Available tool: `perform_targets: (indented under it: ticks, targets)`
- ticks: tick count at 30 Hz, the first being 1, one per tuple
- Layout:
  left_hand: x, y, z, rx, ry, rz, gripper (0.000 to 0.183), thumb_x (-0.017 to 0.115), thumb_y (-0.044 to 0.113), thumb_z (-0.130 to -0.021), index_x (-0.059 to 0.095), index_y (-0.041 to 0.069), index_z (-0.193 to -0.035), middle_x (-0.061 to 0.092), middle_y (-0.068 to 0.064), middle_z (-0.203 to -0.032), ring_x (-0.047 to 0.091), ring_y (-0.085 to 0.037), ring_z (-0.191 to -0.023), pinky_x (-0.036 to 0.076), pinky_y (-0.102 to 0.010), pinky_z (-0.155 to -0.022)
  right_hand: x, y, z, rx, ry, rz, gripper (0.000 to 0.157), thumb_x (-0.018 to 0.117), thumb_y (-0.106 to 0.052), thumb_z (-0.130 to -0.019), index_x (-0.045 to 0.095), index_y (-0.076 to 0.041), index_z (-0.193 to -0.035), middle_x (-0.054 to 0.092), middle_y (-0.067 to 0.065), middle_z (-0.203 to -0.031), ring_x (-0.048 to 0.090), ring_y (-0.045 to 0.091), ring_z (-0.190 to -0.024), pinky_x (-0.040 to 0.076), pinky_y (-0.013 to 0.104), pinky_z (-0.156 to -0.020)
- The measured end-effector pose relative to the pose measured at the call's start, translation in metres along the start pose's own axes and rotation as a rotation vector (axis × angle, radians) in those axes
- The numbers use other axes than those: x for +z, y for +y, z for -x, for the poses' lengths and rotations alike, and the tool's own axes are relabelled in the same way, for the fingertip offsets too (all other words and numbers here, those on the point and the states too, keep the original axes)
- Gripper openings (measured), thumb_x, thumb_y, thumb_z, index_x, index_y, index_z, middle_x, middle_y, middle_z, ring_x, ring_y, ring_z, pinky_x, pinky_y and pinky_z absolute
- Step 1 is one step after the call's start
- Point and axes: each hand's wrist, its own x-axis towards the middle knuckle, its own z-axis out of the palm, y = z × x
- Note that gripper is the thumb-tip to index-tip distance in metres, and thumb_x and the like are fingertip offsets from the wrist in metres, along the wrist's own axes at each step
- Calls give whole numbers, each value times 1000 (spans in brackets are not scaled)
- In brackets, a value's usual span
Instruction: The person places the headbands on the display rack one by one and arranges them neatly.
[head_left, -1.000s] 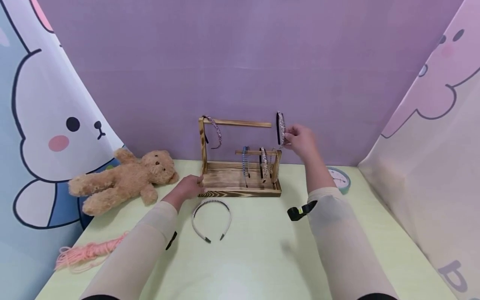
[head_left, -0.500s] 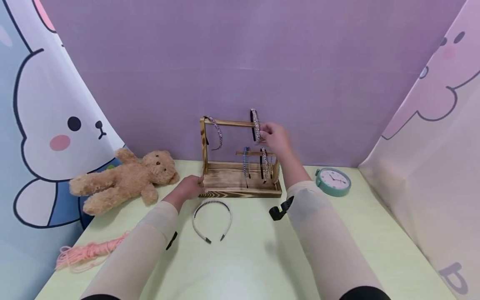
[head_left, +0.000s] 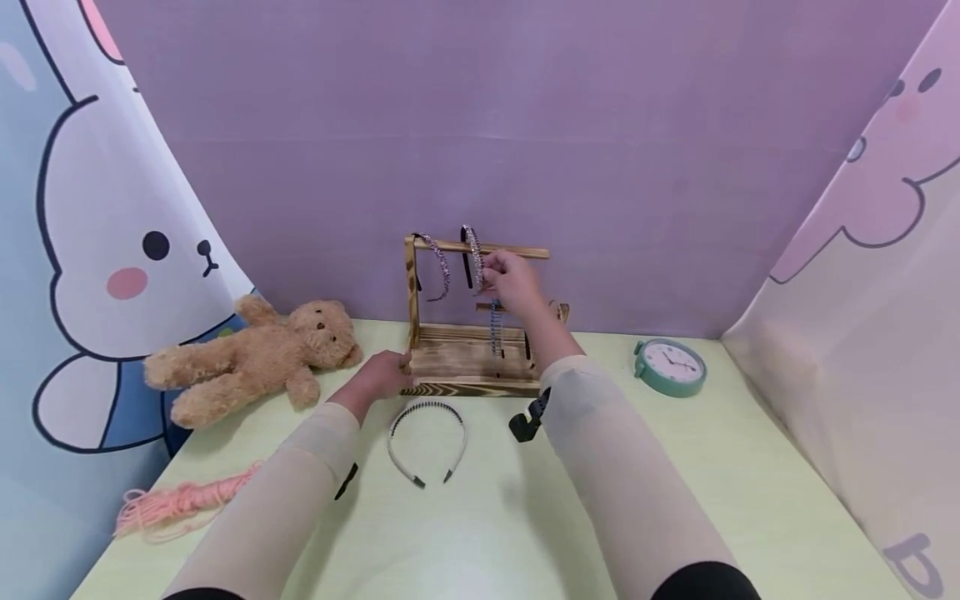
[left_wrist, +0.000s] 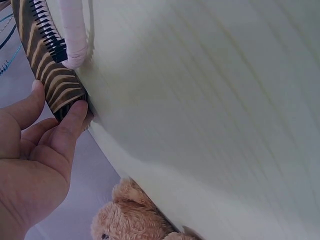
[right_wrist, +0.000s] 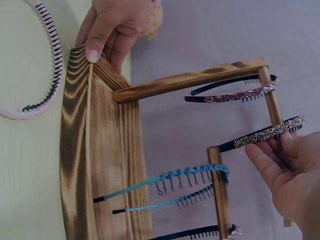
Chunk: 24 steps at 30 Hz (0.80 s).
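Note:
My right hand (head_left: 516,283) pinches a glittery black headband (right_wrist: 265,135) that hangs over the upper bar of a wooden stand (head_left: 472,387). To its left on that bar hangs a pinkish beaded headband (right_wrist: 235,97). A blue headband (right_wrist: 185,173) is on the lower bar, with another sparkly headband (right_wrist: 234,232) partly cut off in the right wrist view. My left hand (head_left: 382,375) grips the front left corner of the stand's tray, thumb and fingers on either side of the wood (left_wrist: 60,85). In front of the stand a white toothed headband (head_left: 390,437) lies on the table.
A brown teddy bear (head_left: 258,358) lies left of the stand. Nearer on that side is a bundle of pink yarn (head_left: 180,502). A green-rimmed clock (head_left: 671,367) lies on the table (head_left: 750,483) at the right. A purple backdrop (head_left: 480,108) rises behind.
My right hand has carried the glittery headband leftward from beyond the upper bar's free end onto the bar, near the pinkish one. My left hand has stayed on the stand's corner.

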Motion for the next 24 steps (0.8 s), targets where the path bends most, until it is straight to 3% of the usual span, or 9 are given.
perform_targets:
  ticks: [4,13,19,24]
  targets:
    - [0,3,1,1,-5,9,66,63,26,-97,33,2,-151,50,-20,-145,50,-36,-128,44,-46,-103,7,5,-2,-6,2,30,13,55,-3,-99,62,5,-107,66,19,-101,68,32,-94,59,40,-82]
    - [0,5,1,-17,-24,40,67,61,26,-98,30,3,-153,50,-21,-144,42,-39,-136,39,-49,-110,10,14,-4,-13,6,5,13,56,-1,-98,62,5,-107,67,22,-102,68,33,-93,59,39,-82]
    - [-1,2,1,-9,-15,34,67,62,25,-97,31,3,-152,51,-21,-143,44,-39,-135,41,-49,-108,7,11,0,29,-20,-61,20,55,-4,-99,63,3,-117,65,22,-112,66,32,-101,59,38,-86]
    - [0,-1,0,-7,-12,27,68,62,26,-97,31,3,-153,48,-21,-145,43,-39,-135,42,-48,-107,-2,9,7,33,-25,-12,28,58,-14,-100,61,-4,-126,64,14,-119,66,26,-105,57,36,-90]
